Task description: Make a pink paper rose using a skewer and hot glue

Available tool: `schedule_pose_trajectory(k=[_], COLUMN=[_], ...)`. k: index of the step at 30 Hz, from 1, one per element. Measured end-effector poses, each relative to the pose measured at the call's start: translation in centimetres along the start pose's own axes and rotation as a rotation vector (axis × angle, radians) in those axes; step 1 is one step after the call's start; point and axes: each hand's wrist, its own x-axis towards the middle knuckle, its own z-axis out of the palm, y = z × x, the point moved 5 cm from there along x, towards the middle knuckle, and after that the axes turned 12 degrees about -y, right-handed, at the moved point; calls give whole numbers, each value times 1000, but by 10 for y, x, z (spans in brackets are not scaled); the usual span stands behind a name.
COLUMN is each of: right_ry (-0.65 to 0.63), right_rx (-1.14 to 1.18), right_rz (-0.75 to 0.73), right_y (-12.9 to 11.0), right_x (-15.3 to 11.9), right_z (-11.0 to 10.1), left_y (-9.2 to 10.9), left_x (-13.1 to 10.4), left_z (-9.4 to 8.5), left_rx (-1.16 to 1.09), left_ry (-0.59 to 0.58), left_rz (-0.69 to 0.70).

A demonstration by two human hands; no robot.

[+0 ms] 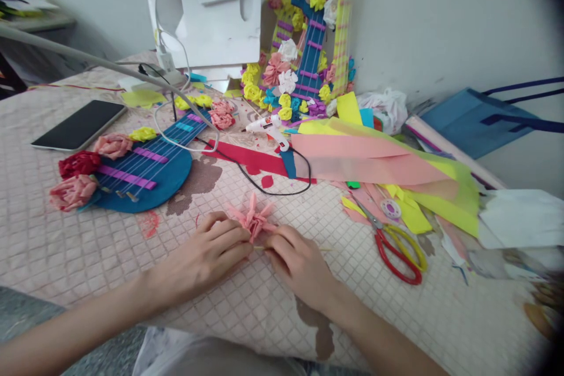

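A pink crepe paper flower with pointed, twisted petals is held low over the tabletop. My left hand pinches its left side, and the fingers are bent inward. From the other side my right hand grips the flower's right edge with thumb and fingers together. A thin wooden stick shows beneath the flower and pokes out past my right hand. Whether either hand touches the stick, I cannot tell. Fingers cover the flower's lower part.
A blue paper guitar with paper roses lies left, near a dark-screened tablet. Behind are a white glue gun with its black cord and pink crepe paper strips. Scissors lie right. Decorated paper guitars lean on the wall.
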Motion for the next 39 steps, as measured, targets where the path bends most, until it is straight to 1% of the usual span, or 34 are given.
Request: schedule_pose_trajectory(k=[10,17,23,31,35,39], right_ry=[17,0,9,0,43,97], right_rx=[-18,-25,-37,-60,-76,-115], right_rz=[-20,-25,-34,-28,-44,-98], right_y=[-2,-1,-2,-2,-5,-12], right_x=[2,2,2,2,1,2], right_z=[2,4,3,5,3,3], left_y=[-2,-1,-1,-3,-3,-3], left_x=[-1,1,-1,-2,-2,-3], left_z=[5,7,6,8,7,7], left_rx=[11,-9,-2,-22,-36,-54], left_ry=[5,-27,10,-16,-16,-5], left_rz=[6,8,-4,-7,-16,-21])
